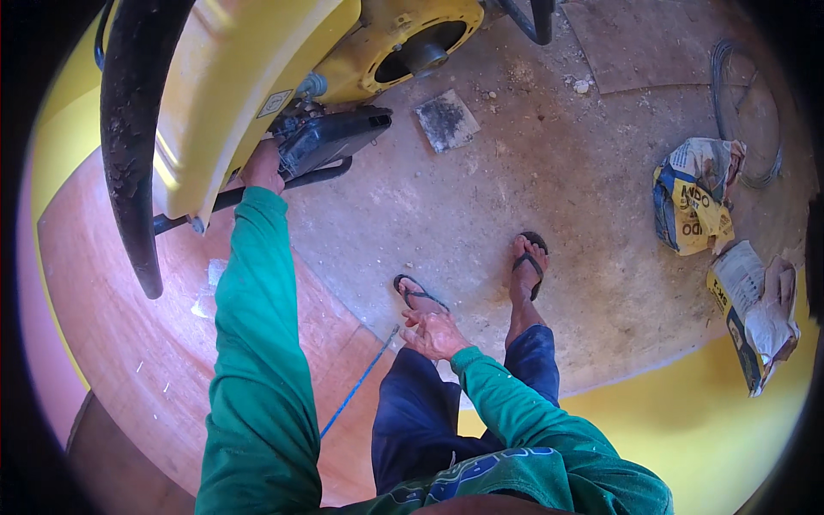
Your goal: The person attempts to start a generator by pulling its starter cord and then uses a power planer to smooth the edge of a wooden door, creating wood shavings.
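Note:
A large yellow machine (232,94) with a thick black curved bar (137,129) fills the upper left. My left hand (264,166) reaches in at its lower side, beside a black boxy part (339,137). Its fingers are hidden behind the machine's parts, so what they touch does not show. My right hand (436,335) hangs low in front of my thigh, fingers loosely bent and apart, with nothing in it. Close by, a thin blue rod (360,386) slants across the floor boards.
At the right lie two torn paper sacks (691,202) and a coil of wire (725,86). A dark-stained square tile (446,120) rests on the dusty floor beside the machine. A flat board (661,43) lies at the top right. Yellow wall (669,395) borders the lower right.

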